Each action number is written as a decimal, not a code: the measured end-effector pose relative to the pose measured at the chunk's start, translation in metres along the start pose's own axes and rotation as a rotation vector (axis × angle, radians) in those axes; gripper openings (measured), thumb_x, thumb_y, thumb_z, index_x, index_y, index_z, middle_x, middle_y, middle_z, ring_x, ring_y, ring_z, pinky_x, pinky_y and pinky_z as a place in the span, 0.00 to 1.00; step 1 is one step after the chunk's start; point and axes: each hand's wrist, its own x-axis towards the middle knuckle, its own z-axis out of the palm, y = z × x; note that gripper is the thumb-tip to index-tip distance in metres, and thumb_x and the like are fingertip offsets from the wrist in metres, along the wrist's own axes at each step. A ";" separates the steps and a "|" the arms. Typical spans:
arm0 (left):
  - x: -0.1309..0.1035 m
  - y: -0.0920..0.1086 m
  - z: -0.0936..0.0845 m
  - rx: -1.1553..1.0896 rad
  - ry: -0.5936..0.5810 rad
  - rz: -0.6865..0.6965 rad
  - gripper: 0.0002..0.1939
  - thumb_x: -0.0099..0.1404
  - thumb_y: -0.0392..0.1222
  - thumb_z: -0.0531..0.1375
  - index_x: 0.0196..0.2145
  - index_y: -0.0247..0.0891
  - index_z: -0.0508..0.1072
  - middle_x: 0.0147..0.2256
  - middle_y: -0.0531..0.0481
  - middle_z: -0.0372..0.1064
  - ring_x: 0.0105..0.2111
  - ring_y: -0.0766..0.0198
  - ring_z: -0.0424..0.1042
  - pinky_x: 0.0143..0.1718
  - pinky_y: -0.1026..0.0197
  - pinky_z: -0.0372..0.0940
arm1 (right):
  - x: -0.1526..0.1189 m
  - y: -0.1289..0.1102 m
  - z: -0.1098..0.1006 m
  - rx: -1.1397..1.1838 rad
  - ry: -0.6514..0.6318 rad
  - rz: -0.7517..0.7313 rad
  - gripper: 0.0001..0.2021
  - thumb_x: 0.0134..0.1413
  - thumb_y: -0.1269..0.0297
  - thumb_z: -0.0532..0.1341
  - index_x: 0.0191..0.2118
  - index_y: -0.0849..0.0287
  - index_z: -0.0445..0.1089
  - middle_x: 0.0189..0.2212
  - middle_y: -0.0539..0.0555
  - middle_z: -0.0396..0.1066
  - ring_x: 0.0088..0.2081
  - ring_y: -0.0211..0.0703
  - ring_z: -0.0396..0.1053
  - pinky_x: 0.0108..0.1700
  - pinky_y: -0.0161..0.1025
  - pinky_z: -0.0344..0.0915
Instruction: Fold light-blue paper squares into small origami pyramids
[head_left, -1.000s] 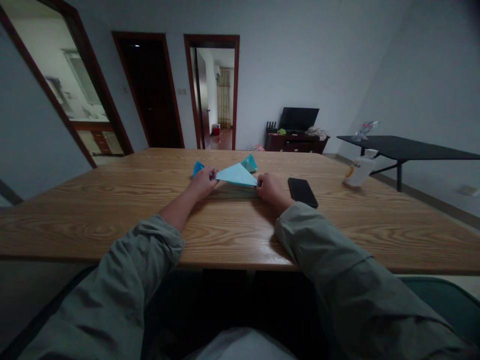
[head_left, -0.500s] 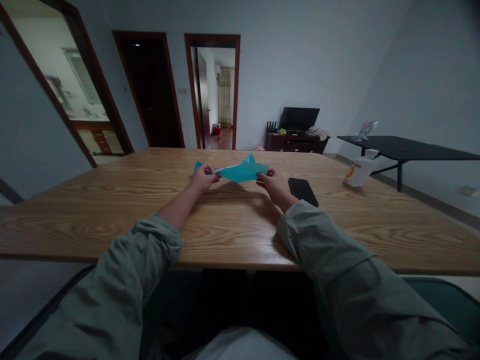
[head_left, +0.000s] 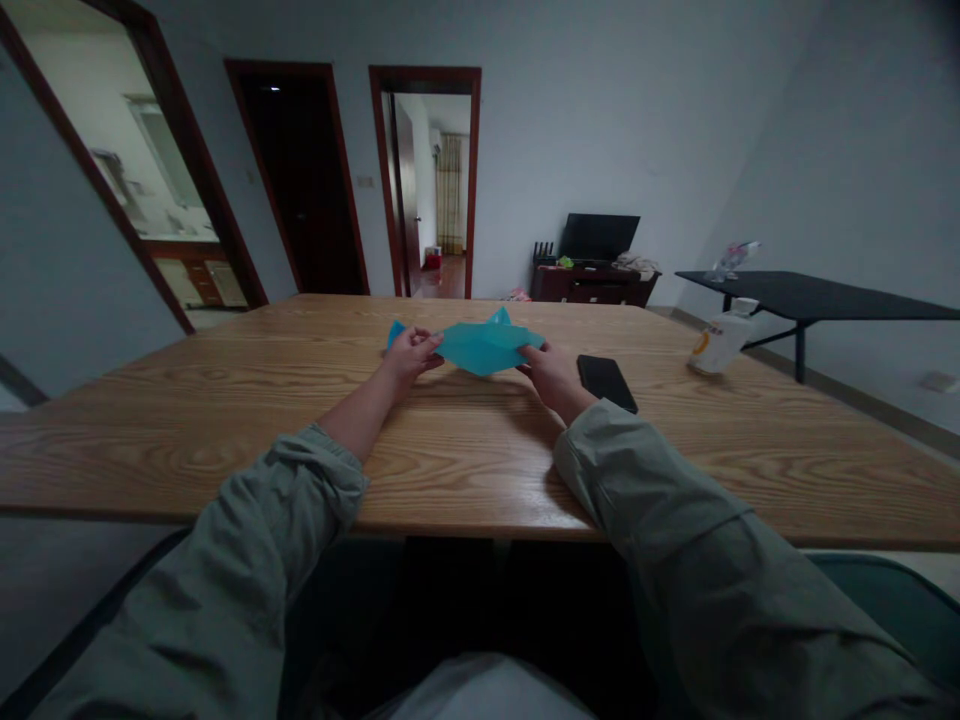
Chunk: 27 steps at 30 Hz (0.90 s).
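Note:
A sheet of blue paper [head_left: 484, 348], creased and with folded-looking points, is held just above the wooden table [head_left: 450, 450]. My left hand [head_left: 412, 357] pinches its left end between thumb and fingers. At the right end, my right hand [head_left: 546, 370] grips the paper with the thumb on top. Behind the sheet a light blue peak [head_left: 499, 316] sticks up, and a darker blue corner [head_left: 396, 330] shows past my left hand. Whether these belong to the same sheet I cannot tell.
A black phone [head_left: 606, 383] lies right of my right hand. Farther right stands a white bottle [head_left: 721, 340] with an orange mark. A black table [head_left: 817, 293] is beyond it, and a television [head_left: 598, 238] sits on a dark cabinet at the back wall.
The blue paper has tilted so that more of its broad face shows towards me. Both hands have shifted only slightly and keep hold of it.

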 end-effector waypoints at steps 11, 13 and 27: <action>-0.004 -0.001 0.001 0.069 -0.068 -0.206 0.19 0.51 0.46 0.69 0.38 0.39 0.69 0.37 0.48 0.74 0.34 0.62 0.75 0.38 0.61 0.67 | 0.001 0.002 0.003 0.094 -0.040 0.010 0.07 0.46 0.70 0.61 0.34 0.58 0.66 0.31 0.50 0.71 0.33 0.37 0.69 0.40 0.38 0.71; -0.004 -0.001 0.001 0.087 -0.081 -0.207 0.18 0.52 0.47 0.68 0.37 0.38 0.70 0.35 0.47 0.74 0.34 0.62 0.75 0.37 0.61 0.67 | 0.001 0.002 0.003 0.080 -0.030 0.041 0.07 0.47 0.70 0.62 0.35 0.57 0.66 0.33 0.50 0.71 0.34 0.37 0.70 0.40 0.38 0.71; 0.002 -0.010 -0.001 0.204 -0.118 -0.126 0.22 0.51 0.58 0.67 0.30 0.36 0.67 0.32 0.50 0.70 0.31 0.64 0.74 0.29 0.64 0.66 | -0.005 -0.005 0.004 -0.132 0.061 0.194 0.12 0.56 0.54 0.59 0.43 0.52 0.65 0.41 0.52 0.72 0.34 0.42 0.72 0.26 0.36 0.68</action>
